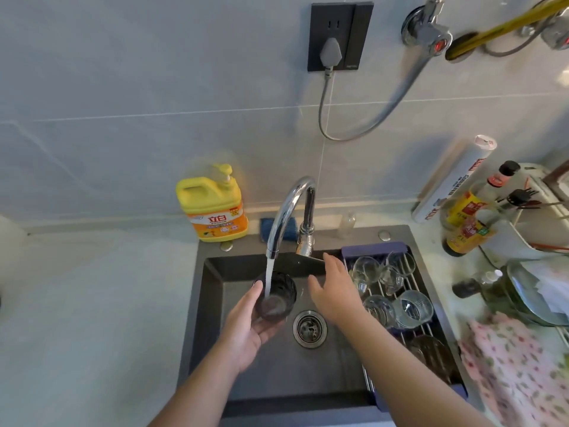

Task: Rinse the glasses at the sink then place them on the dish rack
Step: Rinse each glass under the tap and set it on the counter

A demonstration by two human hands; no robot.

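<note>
Glass (pixel 275 295) mouth-up under tap (pixel 288 208) so water fills it; L hand (pixel 246 328) grasps it. R hand (pixel 334 291) released, near rack (pixel 374 248), free to help, I reckon.

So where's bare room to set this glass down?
The dish rack is crowded at its far end with clear glasses; a dark item fills its near part, thin strip of bars between. The counter left of the sink is bare.
</note>
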